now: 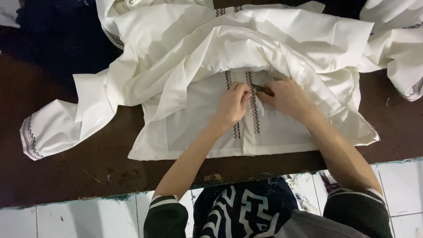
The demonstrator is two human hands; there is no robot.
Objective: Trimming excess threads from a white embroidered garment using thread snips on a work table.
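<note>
While the left hand point(233, 103) pinches the embroidered placket strip point(254, 105) of the white garment point(220, 53) on the dark worktop point(66, 167), the right hand point(288, 99) grips a small dark tool point(263, 90) whose tip could probably nick the cloth.

The single head-worn camera is looking steeply down from above the person's own chest, facing forward across the dark table point(66, 167). It is sitting fairly near, so both forearms are filling the lower middle. The left hand point(232, 105) and right hand point(288, 98) are lying just above centre; beyond them, the far edge is perhaps cropped.
</note>
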